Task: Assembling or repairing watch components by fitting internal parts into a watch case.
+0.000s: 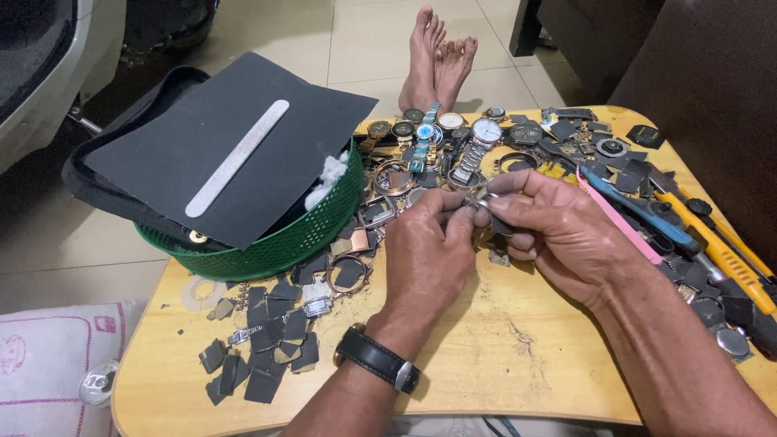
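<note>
My left hand [427, 257] and my right hand [558, 231] meet over the middle of a small wooden table [502, 356]. Both pinch a small metal watch part [477, 201] between thumb and fingertips; its exact shape is hidden by the fingers. A black-strapped wristwatch [377, 358] sits on my left wrist. Several wristwatches [453, 137] lie in a row just beyond my hands. Dark flat square pieces [267, 340] are scattered left of my left forearm.
A green plastic basket [283, 239] stands at the table's left, covered by a black sheet with a long nail file [236, 157]. A pink strip [619, 220], blue-handled tool [639, 212] and yellow cutter [716, 247] lie at right. Bare feet [437, 57] rest beyond the table.
</note>
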